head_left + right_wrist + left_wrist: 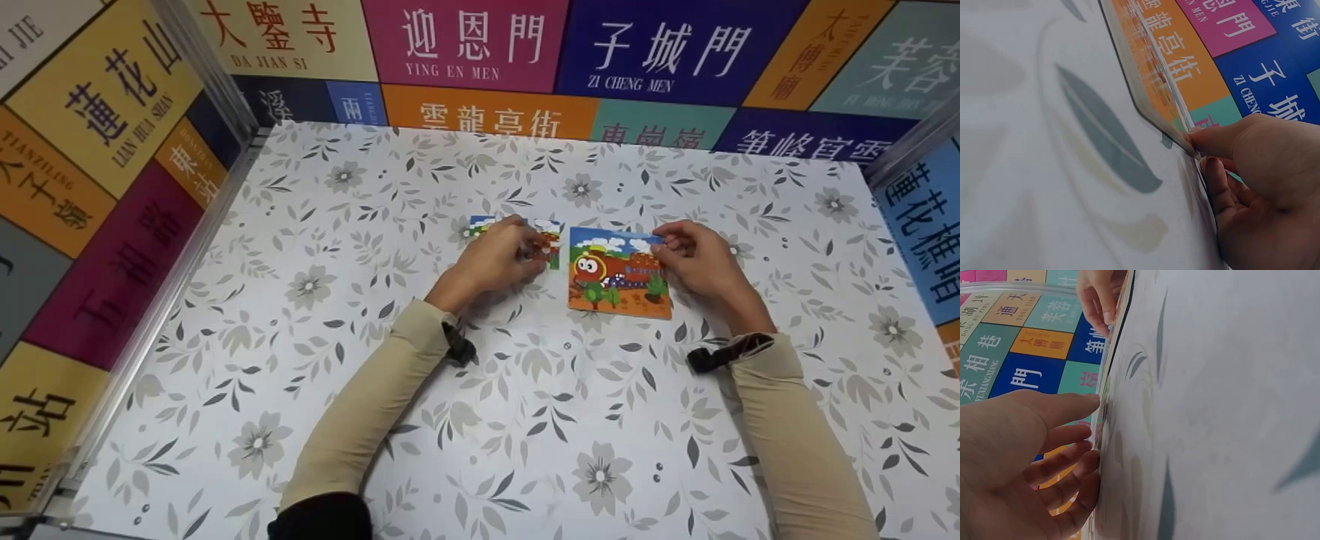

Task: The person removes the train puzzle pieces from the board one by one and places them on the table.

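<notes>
Left hand [1010,461] fingers [1072,408] touching puzzle pieces [1104,408] edge

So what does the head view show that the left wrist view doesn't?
Head only: the cartoon picture on the assembled puzzle block, the right hand at its right edge, both beige sleeves. Left wrist only: the left hand's fingertips edge-on against thin puzzle pieces. Both: the left hand, the leaf-patterned tablecloth, colourful lettered walls.
</notes>
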Action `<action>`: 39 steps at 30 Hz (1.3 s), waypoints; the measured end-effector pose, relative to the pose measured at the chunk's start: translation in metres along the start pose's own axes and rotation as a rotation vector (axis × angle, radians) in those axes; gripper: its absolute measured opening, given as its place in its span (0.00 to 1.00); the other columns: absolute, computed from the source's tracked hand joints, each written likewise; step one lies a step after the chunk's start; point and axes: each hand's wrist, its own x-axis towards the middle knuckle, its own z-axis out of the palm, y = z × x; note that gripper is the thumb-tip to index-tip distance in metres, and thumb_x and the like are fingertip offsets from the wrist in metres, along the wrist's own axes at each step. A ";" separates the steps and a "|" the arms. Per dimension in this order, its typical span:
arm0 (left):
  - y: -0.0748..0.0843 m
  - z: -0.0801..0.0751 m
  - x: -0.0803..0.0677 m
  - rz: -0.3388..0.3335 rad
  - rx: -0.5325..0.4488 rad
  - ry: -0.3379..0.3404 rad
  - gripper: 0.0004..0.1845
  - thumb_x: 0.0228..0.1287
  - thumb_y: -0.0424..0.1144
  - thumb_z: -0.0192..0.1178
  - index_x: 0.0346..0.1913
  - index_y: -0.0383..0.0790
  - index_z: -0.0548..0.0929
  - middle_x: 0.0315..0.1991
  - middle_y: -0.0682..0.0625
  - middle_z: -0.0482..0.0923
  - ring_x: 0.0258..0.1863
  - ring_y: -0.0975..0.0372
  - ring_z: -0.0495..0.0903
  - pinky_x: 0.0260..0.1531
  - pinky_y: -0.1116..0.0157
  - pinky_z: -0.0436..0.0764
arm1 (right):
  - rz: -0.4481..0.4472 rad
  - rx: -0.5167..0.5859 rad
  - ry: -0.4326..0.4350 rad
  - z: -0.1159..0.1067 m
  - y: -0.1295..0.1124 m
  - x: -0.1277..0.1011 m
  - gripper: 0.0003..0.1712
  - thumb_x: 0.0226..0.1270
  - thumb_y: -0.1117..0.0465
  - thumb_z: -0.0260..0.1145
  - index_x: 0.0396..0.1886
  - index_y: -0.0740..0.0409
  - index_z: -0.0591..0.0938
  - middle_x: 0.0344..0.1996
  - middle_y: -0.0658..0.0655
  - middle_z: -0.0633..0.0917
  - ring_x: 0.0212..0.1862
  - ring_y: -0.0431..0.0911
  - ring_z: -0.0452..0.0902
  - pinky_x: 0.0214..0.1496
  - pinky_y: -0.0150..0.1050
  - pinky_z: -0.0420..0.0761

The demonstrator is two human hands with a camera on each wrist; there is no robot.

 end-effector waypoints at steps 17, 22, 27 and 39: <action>0.028 0.007 0.008 0.050 -0.055 -0.013 0.22 0.66 0.45 0.65 0.61 0.42 0.83 0.52 0.47 0.82 0.46 0.60 0.81 0.47 0.66 0.79 | 0.021 0.017 -0.004 0.001 0.001 0.001 0.22 0.72 0.47 0.64 0.60 0.52 0.80 0.44 0.52 0.78 0.42 0.42 0.74 0.40 0.24 0.73; 0.036 0.013 0.012 0.062 -0.091 -0.043 0.21 0.66 0.43 0.66 0.60 0.42 0.83 0.52 0.48 0.81 0.45 0.60 0.81 0.44 0.67 0.79 | 0.022 0.015 -0.001 0.001 0.000 0.001 0.22 0.72 0.47 0.64 0.60 0.52 0.80 0.45 0.53 0.79 0.43 0.42 0.75 0.41 0.24 0.73; 0.042 0.017 0.016 0.110 -0.093 -0.053 0.21 0.67 0.43 0.66 0.60 0.41 0.83 0.54 0.48 0.82 0.48 0.60 0.82 0.46 0.68 0.80 | -0.006 0.026 0.002 0.001 -0.001 0.000 0.23 0.72 0.48 0.65 0.61 0.53 0.80 0.44 0.54 0.79 0.41 0.42 0.75 0.41 0.23 0.73; 0.055 0.031 0.025 0.168 -0.182 -0.141 0.16 0.69 0.39 0.63 0.56 0.40 0.85 0.48 0.47 0.84 0.44 0.61 0.83 0.42 0.69 0.80 | -0.013 0.027 0.002 0.000 0.001 0.000 0.22 0.72 0.49 0.65 0.60 0.54 0.80 0.43 0.53 0.78 0.41 0.41 0.74 0.40 0.21 0.73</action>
